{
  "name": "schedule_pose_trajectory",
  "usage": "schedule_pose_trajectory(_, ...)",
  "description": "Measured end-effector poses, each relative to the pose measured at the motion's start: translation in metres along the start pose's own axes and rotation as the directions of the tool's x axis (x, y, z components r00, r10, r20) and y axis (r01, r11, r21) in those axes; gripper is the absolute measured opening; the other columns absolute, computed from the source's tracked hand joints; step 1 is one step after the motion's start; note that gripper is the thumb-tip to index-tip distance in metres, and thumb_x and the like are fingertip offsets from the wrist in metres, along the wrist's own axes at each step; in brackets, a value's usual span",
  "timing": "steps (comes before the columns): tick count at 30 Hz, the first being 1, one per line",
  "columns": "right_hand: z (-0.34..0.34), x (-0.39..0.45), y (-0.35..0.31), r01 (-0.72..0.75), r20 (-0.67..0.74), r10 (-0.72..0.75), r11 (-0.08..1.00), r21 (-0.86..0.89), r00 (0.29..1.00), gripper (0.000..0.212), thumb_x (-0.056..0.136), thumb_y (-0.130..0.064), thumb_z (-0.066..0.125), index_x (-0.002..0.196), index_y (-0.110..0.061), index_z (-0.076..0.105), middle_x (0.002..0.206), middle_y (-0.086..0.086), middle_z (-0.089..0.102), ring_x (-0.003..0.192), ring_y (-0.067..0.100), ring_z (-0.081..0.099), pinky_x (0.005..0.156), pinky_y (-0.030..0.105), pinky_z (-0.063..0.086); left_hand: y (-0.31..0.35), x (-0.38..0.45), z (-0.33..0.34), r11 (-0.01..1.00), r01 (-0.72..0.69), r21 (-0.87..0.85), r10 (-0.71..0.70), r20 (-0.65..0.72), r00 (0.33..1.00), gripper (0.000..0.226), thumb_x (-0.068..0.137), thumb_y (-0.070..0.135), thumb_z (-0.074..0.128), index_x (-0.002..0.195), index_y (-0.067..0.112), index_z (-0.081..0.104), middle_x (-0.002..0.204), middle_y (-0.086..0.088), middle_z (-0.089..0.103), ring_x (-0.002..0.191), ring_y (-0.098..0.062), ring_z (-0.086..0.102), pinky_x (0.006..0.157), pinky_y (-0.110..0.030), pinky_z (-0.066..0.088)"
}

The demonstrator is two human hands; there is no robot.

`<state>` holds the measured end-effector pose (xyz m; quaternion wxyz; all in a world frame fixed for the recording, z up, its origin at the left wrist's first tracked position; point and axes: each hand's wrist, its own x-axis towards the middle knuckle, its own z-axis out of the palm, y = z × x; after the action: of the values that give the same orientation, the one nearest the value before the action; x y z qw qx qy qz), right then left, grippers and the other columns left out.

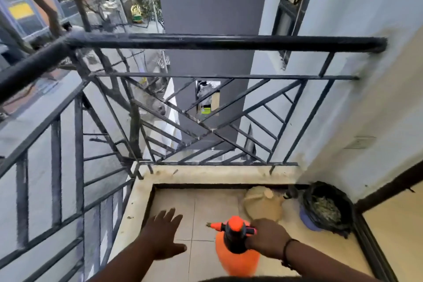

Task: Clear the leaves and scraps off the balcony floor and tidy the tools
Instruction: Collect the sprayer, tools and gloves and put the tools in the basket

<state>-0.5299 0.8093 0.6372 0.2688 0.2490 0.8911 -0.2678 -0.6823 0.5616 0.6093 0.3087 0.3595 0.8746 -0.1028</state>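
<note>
From the head camera, we look down at a small balcony with a pale tiled floor.

The right hand is at the bottom of the picture. Its fingers are curled around the black handle of an orange spray bottle. The bottle stands up straight, and its small nozzle points to the left. You cannot tell if the bottle is touching the floor or held just above it. There is a dark band on the right wrist.

The left hand is open. Its fingers are spread out and flat, and it holds nothing. It hangs over the floor, just to the left of the spray bottle, and does not touch it.

Farther back, near the far right corner, there is a tan pot lying tipped on the floor. Just beside it, on the right, is a bucket with a black bag in it. The bag is open at the top, and dry leaves and scraps show inside it. The bucket is next to the white wall.

A black metal railing runs along the front and the left side of the balcony. Through its bars you can see a street and a bare tree far below.
</note>
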Motion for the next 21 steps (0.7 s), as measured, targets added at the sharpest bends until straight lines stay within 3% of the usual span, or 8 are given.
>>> schedule_pose_trajectory(6, -0.059, 0.073, -0.024, 0.107, -0.021, -0.107, 0.993, 0.042, 0.994, 0.025, 0.074, -0.042, 0.066, 0.069, -0.02, 0.056, 0.068, -0.001, 0.056, 0.068, 0.016, 0.051, 0.053, 0.028, 0.032, -0.011, 0.049, -0.029, 0.967, 0.067, -0.247, -0.058, 0.042, 0.997, 0.085, 0.091, 0.063, 0.049, 0.157, 0.026, 0.01, 0.165, -0.002, -0.002, 0.151, -0.024, 0.008, 0.119, -0.039, 0.022)
schedule_pose_trajectory(9, -0.081, 0.107, -0.037, 0.156, -0.013, -0.156, 0.974, 0.164, 0.988, 0.021, 0.068, -0.036, 0.067, 0.08, -0.02, 0.064, 0.072, 0.001, 0.065, 0.065, 0.016, 0.057, 0.056, 0.029, 0.038, -0.031, 0.084, -0.034, 0.917, 0.128, -0.378, -0.098, 0.097, 0.99, 0.076, 0.094, 0.057, 0.048, 0.156, 0.024, 0.018, 0.165, -0.005, 0.005, 0.15, -0.024, 0.015, 0.119, -0.036, 0.022)
schedule_pose_trajectory(11, -0.096, 0.123, -0.047, 0.142, -0.009, -0.146, 0.947, 0.288, 0.989, 0.012, 0.061, -0.032, 0.065, 0.073, -0.03, 0.064, 0.061, -0.003, 0.063, 0.053, 0.014, 0.058, 0.052, 0.023, 0.042, -0.051, 0.117, -0.039, 0.866, 0.175, -0.468, -0.117, 0.15, 0.982, 0.066, 0.099, 0.05, 0.044, 0.154, 0.019, 0.024, 0.163, -0.008, 0.014, 0.148, -0.023, 0.021, 0.118, -0.032, 0.022)
schedule_pose_trajectory(13, -0.111, 0.133, -0.054, 0.107, -0.011, -0.112, 0.915, 0.389, 0.994, 0.008, 0.057, -0.028, 0.061, 0.065, -0.026, 0.063, 0.056, -0.002, 0.06, 0.051, 0.015, 0.06, 0.05, 0.022, 0.044, -0.069, 0.148, -0.052, 0.805, 0.232, -0.546, -0.142, 0.202, 0.969, 0.055, 0.103, 0.045, 0.04, 0.147, 0.012, 0.039, 0.155, -0.011, 0.033, 0.141, -0.024, 0.035, 0.11, -0.027, 0.03)
schedule_pose_trajectory(16, -0.136, 0.147, -0.062, 0.025, 0.008, -0.035, 0.843, 0.537, 0.999, 0.009, 0.057, -0.019, 0.061, 0.066, -0.021, 0.064, 0.061, 0.005, 0.062, 0.058, 0.022, 0.066, 0.054, 0.026, 0.048, -0.096, 0.202, -0.08, 0.672, 0.274, -0.688, -0.126, 0.258, 0.958, 0.046, 0.106, 0.038, 0.034, 0.112, 0.002, 0.062, 0.121, -0.018, 0.06, 0.127, -0.034, 0.049, 0.09, -0.031, 0.039)
schedule_pose_trajectory(18, -0.148, 0.156, -0.058, -0.003, 0.02, -0.011, 0.788, 0.616, 1.0, 0.014, 0.058, -0.017, 0.061, 0.07, -0.021, 0.066, 0.063, 0.009, 0.064, 0.062, 0.025, 0.068, 0.058, 0.03, 0.05, -0.111, 0.228, -0.102, 0.608, 0.305, -0.733, -0.108, 0.305, 0.946, 0.052, 0.1, 0.053, 0.042, 0.128, 0.011, 0.057, 0.133, -0.012, 0.056, 0.126, -0.03, 0.05, 0.098, -0.033, 0.041)
schedule_pose_trajectory(19, -0.151, 0.157, -0.059, 0.008, 0.009, -0.017, 0.775, 0.632, 1.0, 0.016, 0.058, -0.017, 0.061, 0.072, -0.02, 0.067, 0.065, 0.012, 0.065, 0.064, 0.026, 0.068, 0.059, 0.031, 0.05, -0.115, 0.234, -0.109, 0.521, 0.362, -0.773, -0.118, 0.355, 0.927, 0.059, 0.094, 0.064, 0.045, 0.131, 0.02, 0.053, 0.134, -0.007, 0.054, 0.122, -0.026, 0.051, 0.098, -0.035, 0.042)
schedule_pose_trajectory(21, -0.154, 0.168, -0.053, 0.007, 0.001, -0.01, 0.775, 0.632, 1.0, 0.017, 0.057, -0.017, 0.061, 0.071, -0.02, 0.069, 0.066, 0.012, 0.067, 0.064, 0.024, 0.068, 0.058, 0.031, 0.05, -0.113, 0.25, -0.119, 0.406, 0.497, -0.767, -0.092, 0.507, 0.857, 0.062, 0.088, 0.075, 0.041, 0.124, 0.026, 0.05, 0.127, -0.004, 0.055, 0.114, -0.026, 0.05, 0.088, -0.038, 0.043)
